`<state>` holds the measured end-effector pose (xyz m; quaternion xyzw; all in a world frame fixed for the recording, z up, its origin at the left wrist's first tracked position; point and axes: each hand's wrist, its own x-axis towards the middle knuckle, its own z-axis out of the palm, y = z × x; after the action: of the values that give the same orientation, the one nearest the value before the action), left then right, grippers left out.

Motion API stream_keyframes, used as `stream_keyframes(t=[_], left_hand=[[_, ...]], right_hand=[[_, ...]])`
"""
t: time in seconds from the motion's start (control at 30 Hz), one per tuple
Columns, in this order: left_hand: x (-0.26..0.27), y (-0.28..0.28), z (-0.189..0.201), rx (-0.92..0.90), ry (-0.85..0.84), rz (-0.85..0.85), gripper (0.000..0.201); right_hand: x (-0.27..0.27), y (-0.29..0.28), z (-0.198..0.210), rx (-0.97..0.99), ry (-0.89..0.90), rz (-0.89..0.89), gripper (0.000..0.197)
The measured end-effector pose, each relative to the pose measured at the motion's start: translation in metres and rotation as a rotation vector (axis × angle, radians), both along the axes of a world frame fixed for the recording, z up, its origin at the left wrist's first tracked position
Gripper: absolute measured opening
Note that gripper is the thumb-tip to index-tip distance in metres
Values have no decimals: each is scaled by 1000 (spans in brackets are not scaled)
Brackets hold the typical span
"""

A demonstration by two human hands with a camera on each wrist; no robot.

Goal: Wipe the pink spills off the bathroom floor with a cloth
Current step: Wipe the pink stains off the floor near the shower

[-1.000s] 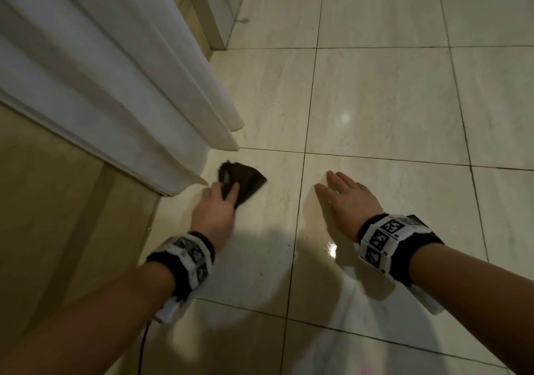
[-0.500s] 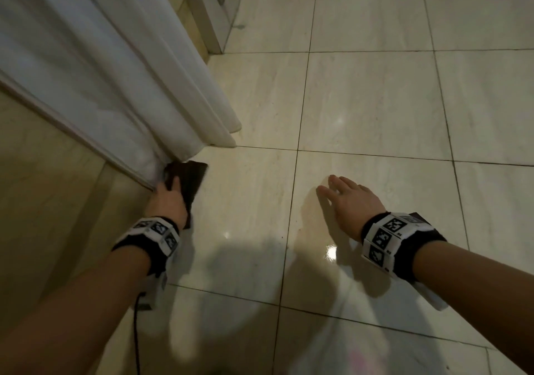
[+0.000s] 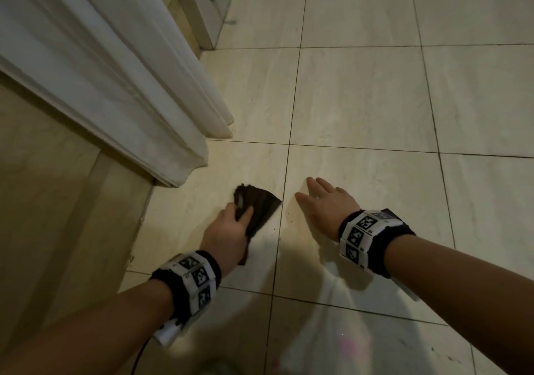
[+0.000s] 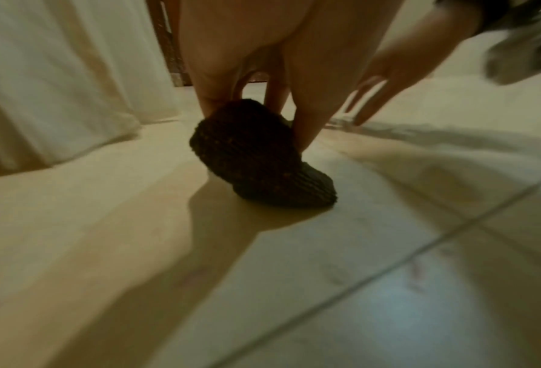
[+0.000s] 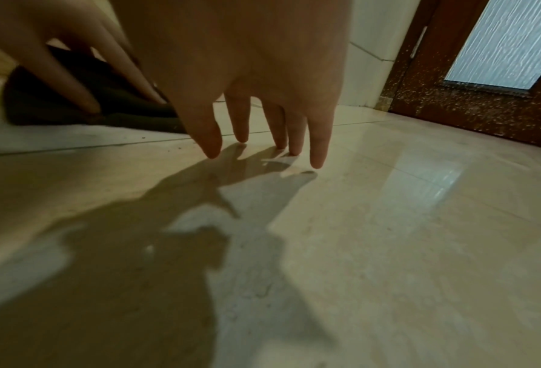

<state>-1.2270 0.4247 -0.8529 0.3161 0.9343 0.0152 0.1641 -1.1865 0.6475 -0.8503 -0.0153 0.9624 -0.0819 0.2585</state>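
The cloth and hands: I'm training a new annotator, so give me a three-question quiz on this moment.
1. True or false: the right hand grips the cloth.
2. What does the cloth touch? A) curtain B) floor C) door
3. Fill in: the pink spill lies ___ the camera than the hands.

Key: 1 false, the left hand grips it; 2 B; 3 nearer.

To my left the white curtain (image 3: 138, 91) hangs down to the floor (image 3: 361, 100) and blocks that side; ahead and rightward the tiles lie open, up to the door (image 5: 483, 104) far right
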Motion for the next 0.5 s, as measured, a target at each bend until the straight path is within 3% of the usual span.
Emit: stream_keyframes(t=[0.13,0.23,0.33,0.5], left_hand=[[31,18,2,195,-126,-128,60],[18,30,15,252,-150,35,56],[-16,41,19,179,1,155,57],[-31,63,10,-103,-16,-76,66]], right_hand=[[-3,14,11,12,34,-34,55],[-1,27,13,48,62,-94,57],[6,41,13,87,40,-133,57],[14,51,15,101,1,-169,59]])
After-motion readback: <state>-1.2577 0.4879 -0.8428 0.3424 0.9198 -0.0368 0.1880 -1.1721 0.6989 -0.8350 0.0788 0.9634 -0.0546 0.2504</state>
